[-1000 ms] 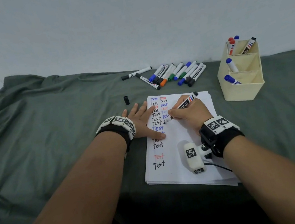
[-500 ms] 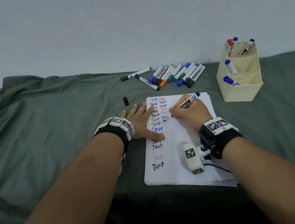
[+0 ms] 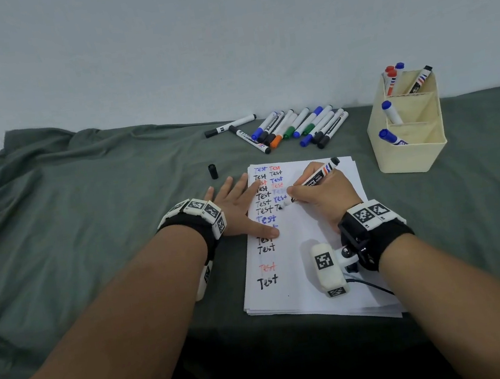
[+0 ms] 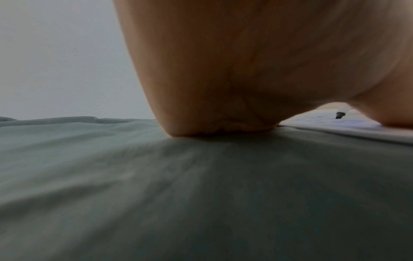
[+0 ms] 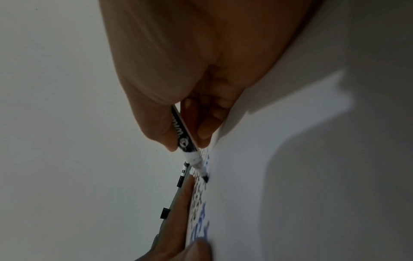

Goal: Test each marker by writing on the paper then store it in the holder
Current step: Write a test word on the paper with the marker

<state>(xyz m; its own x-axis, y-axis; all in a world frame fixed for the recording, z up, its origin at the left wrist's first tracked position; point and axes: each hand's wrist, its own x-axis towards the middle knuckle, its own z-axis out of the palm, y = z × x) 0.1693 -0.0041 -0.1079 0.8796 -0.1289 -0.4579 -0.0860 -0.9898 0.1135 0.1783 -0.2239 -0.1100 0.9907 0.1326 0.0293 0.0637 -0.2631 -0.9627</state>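
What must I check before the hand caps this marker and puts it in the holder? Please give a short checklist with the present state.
1. Black-tipped white marker held firmly in the right hand: ok.
2. Test word finished on the white paper sheets: not ok, only the first letters show at the tip.
3. Paper held in place by the flat left hand: ok.
4. Loose black cap within reach on the green cloth: ok, it stands left of the paper.
5. Free room in the cream plastic holder: ok, all three compartments have space.
6. Ink strength: cannot tell yet.
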